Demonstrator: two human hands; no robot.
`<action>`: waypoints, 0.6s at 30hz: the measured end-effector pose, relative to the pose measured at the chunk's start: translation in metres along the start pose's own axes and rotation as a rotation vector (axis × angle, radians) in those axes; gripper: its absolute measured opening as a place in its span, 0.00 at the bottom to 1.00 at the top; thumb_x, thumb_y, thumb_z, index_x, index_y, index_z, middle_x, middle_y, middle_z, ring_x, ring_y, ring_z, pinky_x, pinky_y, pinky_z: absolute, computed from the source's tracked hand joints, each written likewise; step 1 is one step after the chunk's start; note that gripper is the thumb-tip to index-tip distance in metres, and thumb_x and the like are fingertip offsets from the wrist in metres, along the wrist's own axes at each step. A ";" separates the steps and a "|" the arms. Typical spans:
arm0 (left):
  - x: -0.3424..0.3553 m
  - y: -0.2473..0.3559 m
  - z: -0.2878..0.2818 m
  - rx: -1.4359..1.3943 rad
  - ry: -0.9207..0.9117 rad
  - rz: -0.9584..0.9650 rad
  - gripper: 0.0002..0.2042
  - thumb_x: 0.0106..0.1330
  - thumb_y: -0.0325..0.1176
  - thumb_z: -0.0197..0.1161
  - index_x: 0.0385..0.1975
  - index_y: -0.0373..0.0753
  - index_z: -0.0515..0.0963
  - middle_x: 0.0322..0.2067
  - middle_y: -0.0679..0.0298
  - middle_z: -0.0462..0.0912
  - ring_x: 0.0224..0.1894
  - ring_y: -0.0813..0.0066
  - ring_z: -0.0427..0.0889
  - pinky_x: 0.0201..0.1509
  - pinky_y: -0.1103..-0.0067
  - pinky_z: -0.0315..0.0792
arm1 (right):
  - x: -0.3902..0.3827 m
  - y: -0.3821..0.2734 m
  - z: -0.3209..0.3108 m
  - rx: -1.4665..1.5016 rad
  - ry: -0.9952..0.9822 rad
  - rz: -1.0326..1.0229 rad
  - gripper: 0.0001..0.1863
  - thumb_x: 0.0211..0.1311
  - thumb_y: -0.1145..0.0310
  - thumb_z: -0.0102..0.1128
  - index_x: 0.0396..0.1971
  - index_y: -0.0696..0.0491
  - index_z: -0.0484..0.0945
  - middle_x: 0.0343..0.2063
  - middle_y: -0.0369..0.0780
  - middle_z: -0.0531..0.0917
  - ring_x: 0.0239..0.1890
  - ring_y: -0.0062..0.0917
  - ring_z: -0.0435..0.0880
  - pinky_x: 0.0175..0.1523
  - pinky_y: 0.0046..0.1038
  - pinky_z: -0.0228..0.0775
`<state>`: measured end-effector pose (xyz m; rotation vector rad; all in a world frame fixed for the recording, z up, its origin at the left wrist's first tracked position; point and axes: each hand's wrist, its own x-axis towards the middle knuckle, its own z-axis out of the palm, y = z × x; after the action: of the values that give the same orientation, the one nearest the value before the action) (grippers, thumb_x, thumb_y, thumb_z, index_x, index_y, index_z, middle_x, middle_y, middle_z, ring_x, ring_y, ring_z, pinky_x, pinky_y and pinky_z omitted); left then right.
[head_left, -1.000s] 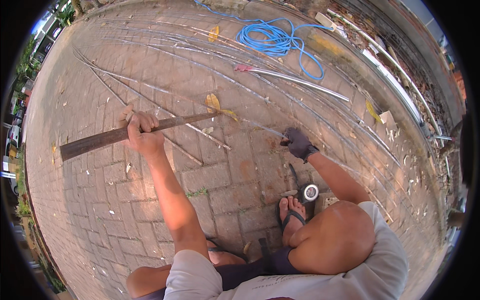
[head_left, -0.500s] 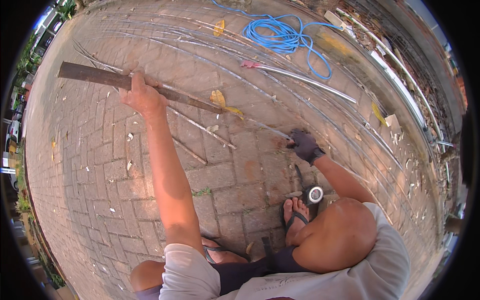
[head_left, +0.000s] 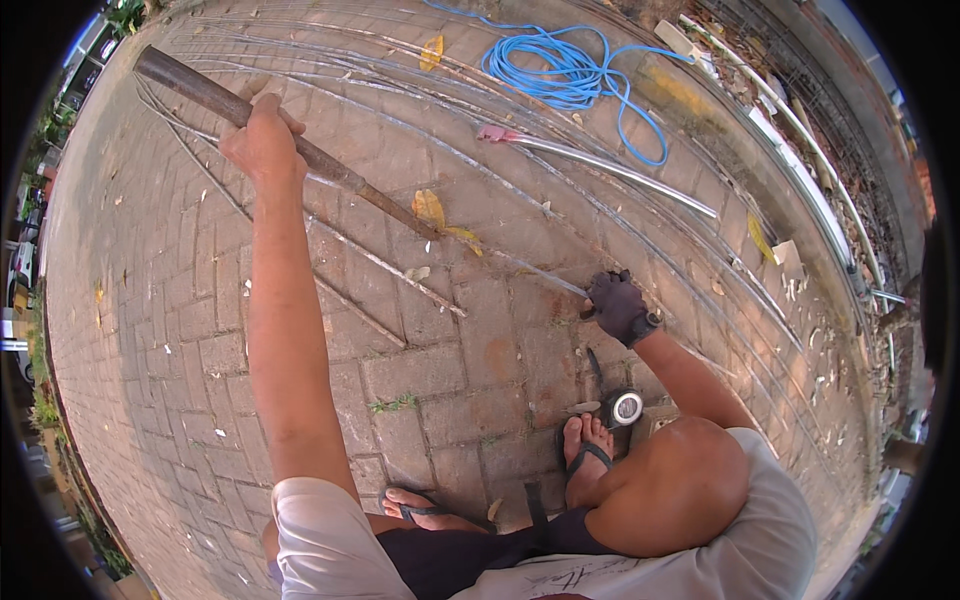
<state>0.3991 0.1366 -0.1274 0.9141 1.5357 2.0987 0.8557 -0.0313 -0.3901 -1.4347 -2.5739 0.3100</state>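
My bare left hand (head_left: 265, 140) is wrapped around a long brown metal pipe (head_left: 355, 183), part way along it at the far left. The pipe slants down toward the middle, its nearer end beside a yellow leaf (head_left: 429, 208). In a dark glove, my right hand (head_left: 620, 307) is closed on the near end of a thin metal rod (head_left: 540, 275). This rod points toward the pipe's nearer end; whether the two touch I cannot tell. A round tape measure (head_left: 626, 408) with a white face lies by my right foot, close to a dark-handled tool (head_left: 595, 370).
Several long thin rods (head_left: 420, 125) lie across the brick paving (head_left: 410, 370). A coiled blue hose (head_left: 545, 70) rests beyond them. Nearer is a shiny tube (head_left: 620, 170) with a pink end. White pipes and debris line the kerb at right.
My left hand has moved away and slightly left, swinging the pipe's far end upward in the picture to a steeper slant. My right hand has shifted a little right and nearer.
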 end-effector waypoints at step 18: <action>0.072 0.097 -0.026 0.034 0.175 0.058 0.14 0.66 0.19 0.56 0.51 0.31 0.74 0.16 0.69 0.67 0.13 0.81 0.64 0.14 0.78 0.59 | 0.164 0.193 -0.093 -0.096 -0.294 0.444 0.27 0.54 0.47 0.73 0.40 0.57 0.86 0.43 0.57 0.84 0.50 0.51 0.84 0.56 0.43 0.76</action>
<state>0.3363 0.1329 -0.0209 0.8136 1.6535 2.2521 0.9522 0.2161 -0.3430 -2.1394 -2.4802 0.4955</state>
